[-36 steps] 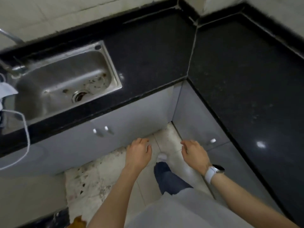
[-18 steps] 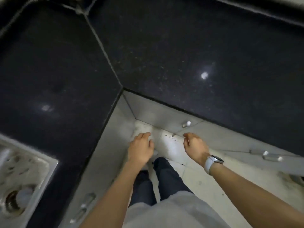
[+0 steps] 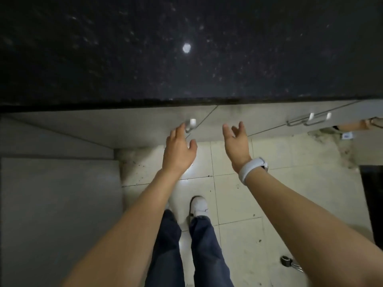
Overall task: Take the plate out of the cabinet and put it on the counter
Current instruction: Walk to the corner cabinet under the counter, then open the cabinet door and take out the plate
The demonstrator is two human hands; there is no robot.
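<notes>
Right now the plate itself is nowhere to be seen; judging by the task, it sits behind the shut cabinet doors (image 3: 145, 125) under the black desk (image 3: 186, 59), so it lies forward of both hands and lower than the desk edge. Taking the silver door handle (image 3: 191, 125) as the landmark, the left hand (image 3: 179, 151) is the nearer one, its fingertips (image 3: 180, 129) at the handle and perhaps just touching it, fingers loosely spread and gripping nothing. The right hand (image 3: 236, 141) hangs to the right of that handle, near the seam between 2 doors, also spread and empty, with a white watch (image 3: 251, 168) at its wrist. A second pair of handles (image 3: 308, 119) is well apart, further right. The likely next step is hooking the left fingers behind the handle and pulling the door toward the body.
</notes>
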